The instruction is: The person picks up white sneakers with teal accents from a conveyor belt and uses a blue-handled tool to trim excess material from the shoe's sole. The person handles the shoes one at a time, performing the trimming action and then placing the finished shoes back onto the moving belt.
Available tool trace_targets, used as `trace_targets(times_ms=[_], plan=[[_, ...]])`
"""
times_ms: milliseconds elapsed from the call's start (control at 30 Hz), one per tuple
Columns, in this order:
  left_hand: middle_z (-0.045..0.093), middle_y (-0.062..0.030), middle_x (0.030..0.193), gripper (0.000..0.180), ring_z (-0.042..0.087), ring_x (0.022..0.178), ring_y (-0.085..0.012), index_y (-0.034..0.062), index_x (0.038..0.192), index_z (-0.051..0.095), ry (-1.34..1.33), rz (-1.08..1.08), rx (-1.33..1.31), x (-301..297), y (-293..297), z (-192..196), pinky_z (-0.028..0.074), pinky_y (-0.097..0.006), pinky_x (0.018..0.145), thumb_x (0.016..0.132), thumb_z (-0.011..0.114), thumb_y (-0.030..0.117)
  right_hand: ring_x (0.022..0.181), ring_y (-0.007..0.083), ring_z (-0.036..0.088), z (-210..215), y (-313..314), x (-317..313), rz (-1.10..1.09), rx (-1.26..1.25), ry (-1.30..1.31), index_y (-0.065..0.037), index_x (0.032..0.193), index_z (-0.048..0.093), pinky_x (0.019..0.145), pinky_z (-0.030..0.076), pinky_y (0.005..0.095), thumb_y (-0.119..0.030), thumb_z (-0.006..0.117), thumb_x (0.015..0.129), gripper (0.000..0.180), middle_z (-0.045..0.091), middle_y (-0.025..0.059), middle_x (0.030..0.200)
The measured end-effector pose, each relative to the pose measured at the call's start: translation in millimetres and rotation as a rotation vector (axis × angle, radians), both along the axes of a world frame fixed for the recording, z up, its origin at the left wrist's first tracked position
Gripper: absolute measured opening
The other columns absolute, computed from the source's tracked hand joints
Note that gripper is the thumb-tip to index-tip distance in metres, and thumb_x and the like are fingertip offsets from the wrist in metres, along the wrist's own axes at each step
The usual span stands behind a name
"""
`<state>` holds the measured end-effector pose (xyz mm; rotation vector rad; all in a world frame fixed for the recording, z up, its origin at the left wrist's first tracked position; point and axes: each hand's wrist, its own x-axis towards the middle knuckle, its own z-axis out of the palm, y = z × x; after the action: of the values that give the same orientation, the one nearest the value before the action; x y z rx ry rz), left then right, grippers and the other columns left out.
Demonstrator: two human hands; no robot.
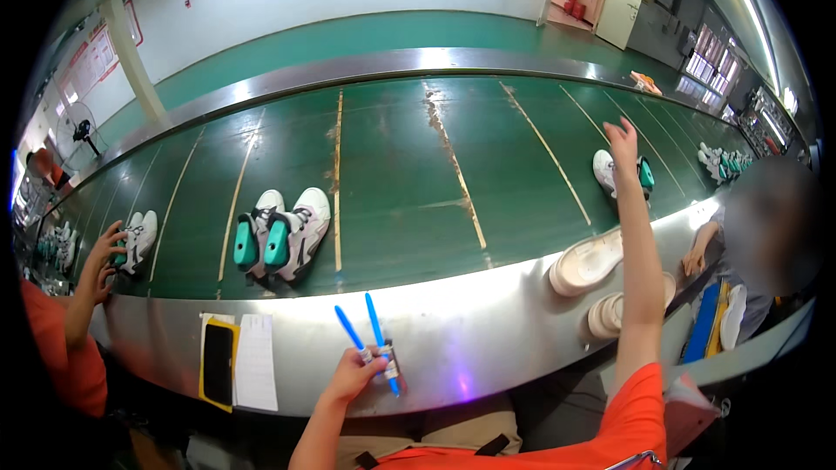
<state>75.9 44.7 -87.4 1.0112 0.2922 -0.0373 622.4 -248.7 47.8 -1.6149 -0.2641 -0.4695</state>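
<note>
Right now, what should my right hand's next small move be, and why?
Probably ease the right hand down to the shoes beside it and grip them. It looks empty and is stretched out over the belt near them, though I can't tell whether it touches them. The left hand is busy holding the blue pens.

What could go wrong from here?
The right hand reaches over the belt, its forearm crossing in view beside the beige soles; drawing back, it might knock them.
The left hand grips two blue pens; one could slip.
The black phone lies near the metal ledge's near edge, so a brush might tip it off.
</note>
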Motion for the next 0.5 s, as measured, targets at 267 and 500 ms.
trace_targets(times_ms=[267, 500], plan=[[0.059, -0.0004, 0.076, 0.019, 0.051, 0.066, -0.007, -0.0005, 0.096, 0.061, 0.064, 0.279, 0.216, -16.7, 6.6, -27.5, 0.041, -0.021, 0.06, 0.084, 0.059, 0.014, 0.073, 0.0175, 0.052, 102.1, 110.4, -415.9, 0.735, -0.145, -0.684, -0.005, 0.076, 0.055, 0.064, 0.042, 0.0258, 0.008, 0.061, 0.066, 0.017, 0.053, 0.0096, 0.083], [0.062, -0.0057, 0.085, 0.019, 0.057, 0.077, -0.0118, -0.0016, 0.097, 0.059, -0.003, 0.33, 0.087, -15.0, -16.3, -5.0, 0.047, -0.026, 0.07, 0.085, 0.059, 0.013, 0.06, 0.0154, 0.052, 106.1, 82.9, -522.2, 1.395, 0.077, -0.984, -0.007, 0.095, 0.061, 0.058, 0.043, 0.0283, -0.011, 0.052, 0.082, 0.016, 0.058, 0.008, 0.088]])
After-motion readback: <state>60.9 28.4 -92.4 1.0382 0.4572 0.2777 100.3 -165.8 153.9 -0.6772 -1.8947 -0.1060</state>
